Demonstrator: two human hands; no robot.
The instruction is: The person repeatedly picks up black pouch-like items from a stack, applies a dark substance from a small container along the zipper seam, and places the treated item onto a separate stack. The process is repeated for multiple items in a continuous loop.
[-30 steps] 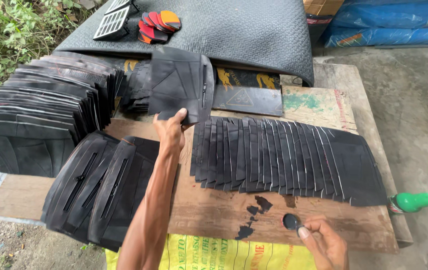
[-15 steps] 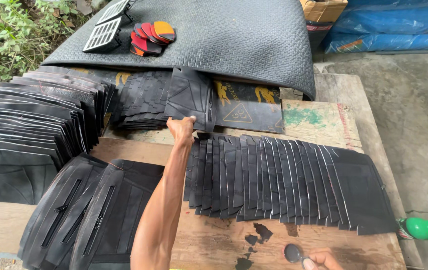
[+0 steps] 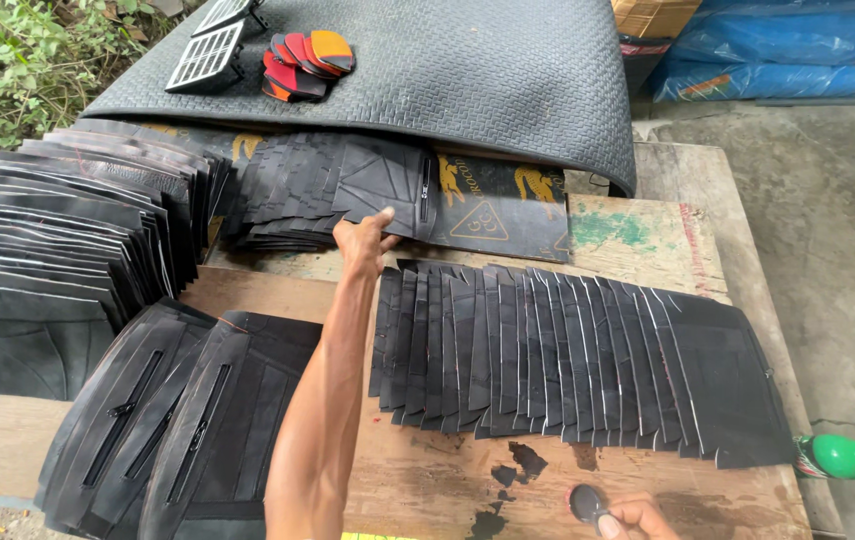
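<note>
Head view: fanned black strips (image 3: 567,360) beside zippered panel (image 3: 382,185).

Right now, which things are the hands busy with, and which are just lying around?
In use:
- left hand on the black zippered panel
- right hand holding a small dark disc
- fanned row of black pieces between the hands

Lying about:
- red and orange pieces on the grey mat
- green bottle
- blue tarp

Black zippered panel (image 3: 382,185) — flat atop stack (image 3: 287,195).
</note>
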